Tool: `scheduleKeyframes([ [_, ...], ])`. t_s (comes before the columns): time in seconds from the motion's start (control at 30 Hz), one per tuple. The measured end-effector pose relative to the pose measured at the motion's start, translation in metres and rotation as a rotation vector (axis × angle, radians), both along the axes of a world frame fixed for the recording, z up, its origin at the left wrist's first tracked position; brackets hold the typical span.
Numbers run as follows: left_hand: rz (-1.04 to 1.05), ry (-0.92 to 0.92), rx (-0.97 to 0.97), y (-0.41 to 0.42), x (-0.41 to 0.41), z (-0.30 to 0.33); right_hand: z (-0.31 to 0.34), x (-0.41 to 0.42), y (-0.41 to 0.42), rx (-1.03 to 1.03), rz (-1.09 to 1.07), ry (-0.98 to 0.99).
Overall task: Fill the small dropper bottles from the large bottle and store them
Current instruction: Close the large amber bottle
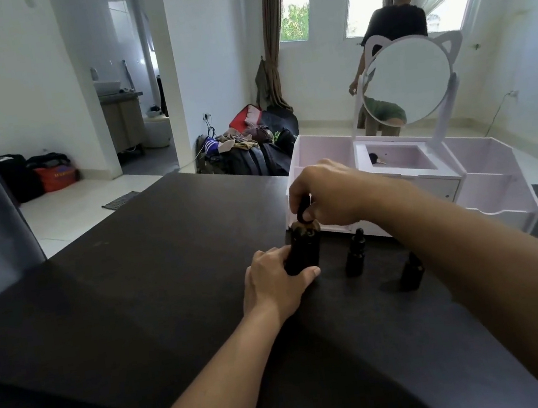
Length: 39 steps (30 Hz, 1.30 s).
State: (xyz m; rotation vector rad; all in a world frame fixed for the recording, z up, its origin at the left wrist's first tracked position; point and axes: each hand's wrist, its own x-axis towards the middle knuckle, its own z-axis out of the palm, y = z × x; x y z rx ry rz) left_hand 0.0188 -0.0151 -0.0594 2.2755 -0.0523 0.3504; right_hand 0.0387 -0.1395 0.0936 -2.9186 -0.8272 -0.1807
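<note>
The large dark bottle (pixel 304 247) stands upright on the black table (pixel 134 292). My left hand (pixel 273 281) wraps around its lower body. My right hand (pixel 324 192) is above it, fingers pinched on the black cap (pixel 305 211) at the bottle's neck. Two small dark dropper bottles stand to the right: one (pixel 354 255) with its dropper cap on, the other (pixel 411 270) partly hidden behind my right forearm. A third small dark item (pixel 375 158) lies in the organizer's middle compartment.
A pale pink organizer (pixel 486 187) with open compartments and a round cat-ear mirror (pixel 409 80) sits at the table's far right. Behind it a person stands at the windows. Bags and clothes lie on the floor beyond the table's far edge.
</note>
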Motion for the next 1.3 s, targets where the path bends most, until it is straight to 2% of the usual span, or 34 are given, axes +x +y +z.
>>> scheduleKeyframes([
  [1.03,0.005,0.008,0.07,0.0,0.005,-0.007,-0.001,-0.009,0.004,-0.032,-0.004,-0.041],
  [1.13,0.004,0.024,0.067,0.001,0.005,-0.006,-0.011,-0.015,-0.004,0.035,-0.038,-0.091],
  [1.3,0.01,0.015,0.061,0.002,0.001,-0.005,-0.054,-0.057,-0.032,0.275,-0.123,-0.164],
])
